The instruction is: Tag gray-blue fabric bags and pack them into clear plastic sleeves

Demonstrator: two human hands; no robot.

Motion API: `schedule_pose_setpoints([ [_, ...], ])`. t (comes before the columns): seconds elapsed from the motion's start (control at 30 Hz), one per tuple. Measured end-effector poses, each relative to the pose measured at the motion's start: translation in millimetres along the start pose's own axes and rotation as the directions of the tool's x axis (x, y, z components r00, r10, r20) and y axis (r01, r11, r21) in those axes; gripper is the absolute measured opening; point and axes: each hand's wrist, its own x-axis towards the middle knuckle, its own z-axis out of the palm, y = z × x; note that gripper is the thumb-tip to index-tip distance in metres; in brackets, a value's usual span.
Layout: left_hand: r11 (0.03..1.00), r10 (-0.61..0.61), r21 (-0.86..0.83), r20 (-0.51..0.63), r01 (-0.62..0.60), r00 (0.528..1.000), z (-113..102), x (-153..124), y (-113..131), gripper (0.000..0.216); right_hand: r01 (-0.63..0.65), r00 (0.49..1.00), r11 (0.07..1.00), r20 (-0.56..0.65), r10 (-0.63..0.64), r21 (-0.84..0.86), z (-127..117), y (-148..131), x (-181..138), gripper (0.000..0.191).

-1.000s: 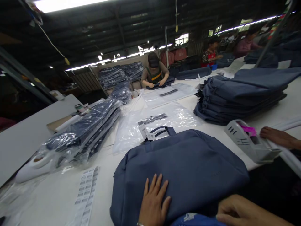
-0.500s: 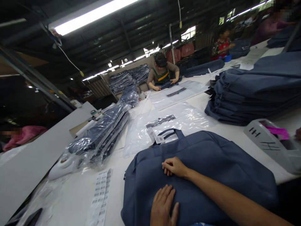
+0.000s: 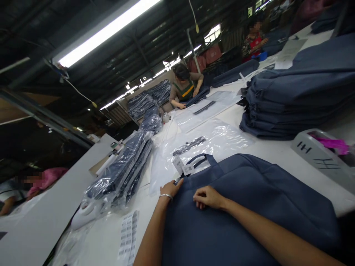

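A flat blue-grey bag lies on the white table in front of me. Its handle points away, with paper tags hanging from it. My left hand reaches along the bag's top left corner, its fingers stretched toward the tags, a bracelet on the wrist. My right hand rests on the bag's upper middle with the fingers curled under, pinching or pressing the fabric; I cannot make out anything else in it.
Clear plastic bags lie beyond the bag. Wrapped bags sit at left, a barcode sticker sheet near the edge. A stack of blue bags and a grey tape dispenser are at right. A person works at the far end.
My left hand has moved from the bag's near part up to its top left corner by the tags. The right hand stays curled on the bag. The view has tilted.
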Motion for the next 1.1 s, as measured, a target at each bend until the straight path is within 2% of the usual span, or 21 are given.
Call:
schedule_pose_setpoints([
  [0.1,0.994,0.013,-0.113,0.030,-0.010,0.999,18,24,7,0.069,-0.009,1.000,1.000,0.015,0.008,0.028,0,1,1,0.046],
  [0.23,0.957,0.085,-0.273,-0.056,-0.097,0.995,36,42,23,0.087,-0.009,1.000,0.999,0.027,0.007,0.052,0,1,4,0.044],
  [0.43,0.913,0.218,-0.318,-0.144,-0.254,0.965,37,46,45,0.093,0.018,1.000,0.998,0.022,-0.019,0.053,-3,5,7,0.041],
  [0.5,0.898,0.281,-0.307,-0.149,-0.315,0.948,32,45,50,0.087,0.025,1.000,0.998,0.018,-0.026,0.061,-4,4,8,0.042],
  [0.63,0.888,0.307,-0.290,-0.200,-0.356,0.930,20,38,52,0.042,0.062,0.995,0.990,-0.081,-0.052,0.130,-7,4,14,0.047],
  [0.73,0.871,0.318,-0.318,-0.216,-0.375,0.923,15,17,45,0.039,0.111,0.967,0.964,-0.249,-0.048,0.243,-13,8,22,0.055],
  [0.83,0.825,0.406,-0.342,-0.197,-0.451,0.892,17,-15,34,0.033,0.174,0.923,0.928,-0.384,-0.037,0.330,-18,11,26,0.072],
  [0.9,0.798,0.460,-0.334,-0.198,-0.501,0.865,22,-36,27,0.025,0.224,0.902,0.945,-0.419,-0.107,0.240,-20,10,25,0.074],
  [0.97,0.788,0.484,-0.313,-0.218,-0.531,0.847,30,-51,24,0.028,0.290,0.875,0.957,-0.408,-0.259,0.014,-21,9,21,0.061],
  [1.03,0.791,0.486,-0.285,-0.245,-0.542,0.839,38,-60,23,0.041,0.365,0.839,0.905,-0.345,-0.421,-0.218,-20,6,15,0.052],
  [1.1,0.800,0.481,-0.255,-0.266,-0.542,0.835,44,-64,24,0.051,0.415,0.811,0.836,-0.271,-0.519,-0.358,-20,4,10,0.055],
])
